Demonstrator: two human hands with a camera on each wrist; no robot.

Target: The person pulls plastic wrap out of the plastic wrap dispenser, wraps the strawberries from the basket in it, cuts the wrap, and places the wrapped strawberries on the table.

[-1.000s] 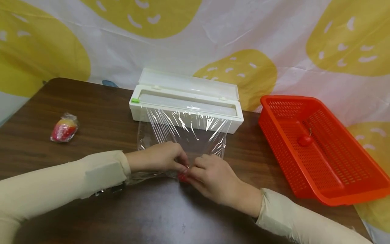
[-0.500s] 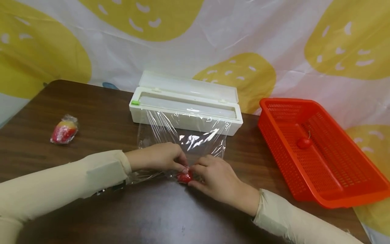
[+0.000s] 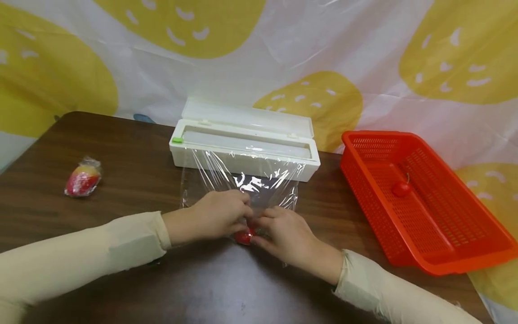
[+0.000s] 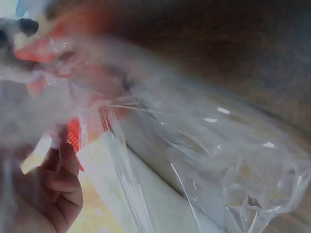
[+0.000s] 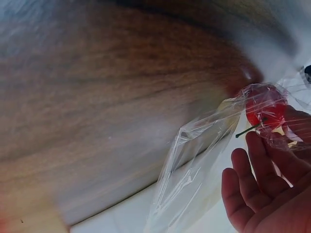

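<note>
A red cherry (image 3: 244, 236) with a green stem, plainest in the right wrist view, lies between both hands, covered by clear cling film (image 5: 182, 160). My right hand (image 3: 289, 236) holds it from the right, thumb and fingers at its sides. On the other side, my left hand (image 3: 218, 215) has its fingers curled and pinches the film close to the fruit; the exact fingertip contact is hidden. The film runs back from the hands to a white dispenser box (image 3: 243, 166) whose lid stands up. Blur covers much of the left wrist view.
A red plastic basket (image 3: 364, 202) stands on the right with another red cherry (image 3: 401, 189) inside. At the left of the brown table (image 3: 133, 171) lies a red and yellow fruit (image 3: 82, 179) wrapped in film. A patterned cloth (image 3: 202, 76) hangs behind.
My left hand has shifted slightly and its fingers now curl over the top of the wrapped cherry. The right thumb has drawn back a little, so more red shows.
</note>
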